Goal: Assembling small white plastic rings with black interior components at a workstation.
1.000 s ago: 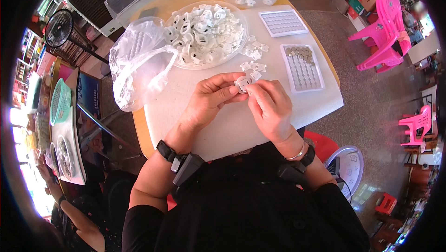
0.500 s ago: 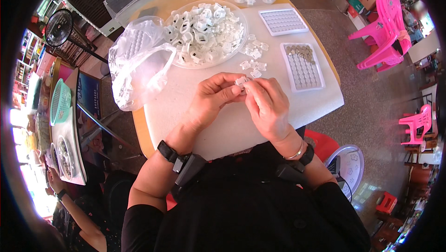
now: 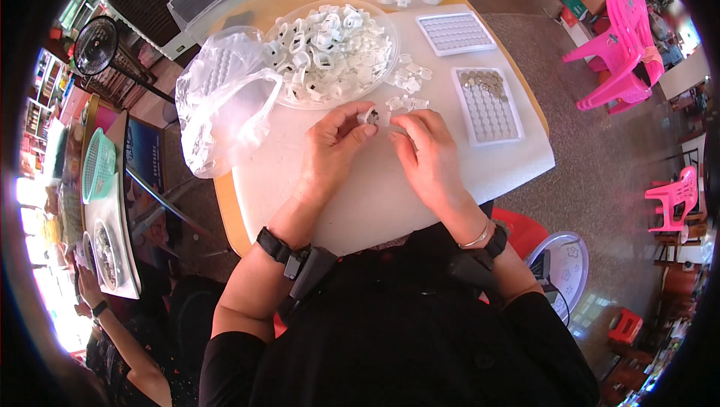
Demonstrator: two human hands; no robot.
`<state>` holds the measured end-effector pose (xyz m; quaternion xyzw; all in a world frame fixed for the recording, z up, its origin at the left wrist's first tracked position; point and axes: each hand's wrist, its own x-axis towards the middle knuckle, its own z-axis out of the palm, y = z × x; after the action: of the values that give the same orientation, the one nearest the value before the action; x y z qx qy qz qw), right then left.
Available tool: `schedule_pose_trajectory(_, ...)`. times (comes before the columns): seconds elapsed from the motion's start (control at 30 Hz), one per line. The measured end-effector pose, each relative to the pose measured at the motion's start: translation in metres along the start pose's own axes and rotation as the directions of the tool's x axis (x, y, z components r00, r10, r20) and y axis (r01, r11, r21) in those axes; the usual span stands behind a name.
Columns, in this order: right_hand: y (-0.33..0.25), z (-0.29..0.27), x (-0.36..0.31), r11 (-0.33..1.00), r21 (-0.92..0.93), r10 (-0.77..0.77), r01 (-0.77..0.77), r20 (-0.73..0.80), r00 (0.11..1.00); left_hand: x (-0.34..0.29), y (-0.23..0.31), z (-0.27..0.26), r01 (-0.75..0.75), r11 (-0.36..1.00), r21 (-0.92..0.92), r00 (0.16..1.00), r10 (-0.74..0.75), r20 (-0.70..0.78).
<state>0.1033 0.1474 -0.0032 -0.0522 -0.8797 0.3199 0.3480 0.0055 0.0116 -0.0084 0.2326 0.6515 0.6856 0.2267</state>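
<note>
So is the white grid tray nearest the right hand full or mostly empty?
Mostly empty. The grid tray has small metallic pieces only at its far end; its other cells show bare white.

Plastic parts, metal discs, matt table cover

We see glossy white plastic clips (image 3: 330,47) heaped on a clear plate at twelve o'clock, a crinkled shiny clear plastic bag (image 3: 225,100) at ten, dull metal discs (image 3: 482,82) in a white plastic tray (image 3: 487,107) at one, on a smooth matt white sheet (image 3: 375,190).
</note>
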Motion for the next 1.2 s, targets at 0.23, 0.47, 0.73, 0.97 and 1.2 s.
schedule_pose_trajectory(0.23,-0.002,0.002,0.006,0.999,0.017,-0.027,0.029,-0.09,0.996,-0.003,0.006,0.003,-0.013,0.993,0.113,1.0,0.012,0.007)
schedule_pose_trajectory(0.47,-0.001,0.003,0.007,0.992,-0.081,-0.106,0.098,-0.1,0.989,-0.004,0.004,0.004,-0.018,0.998,0.06,0.997,0.014,0.07)
schedule_pose_trajectory(0.73,0.003,-0.001,0.003,0.982,0.174,0.08,-0.07,-0.055,0.995,-0.004,0.009,0.003,0.049,0.998,-0.027,0.993,-0.046,0.108)
schedule_pose_trajectory(0.97,0.007,-0.014,-0.001,0.91,-0.413,0.032,-0.028,0.004,0.999,0.001,0.009,-0.004,0.031,0.959,-0.282,0.999,-0.038,-0.02)
schedule_pose_trajectory(1.2,0.002,-0.002,0.013,0.938,-0.32,-0.112,0.131,0.077,0.991,0.001,0.009,-0.01,0.053,0.901,-0.431,0.998,-0.054,0.01)
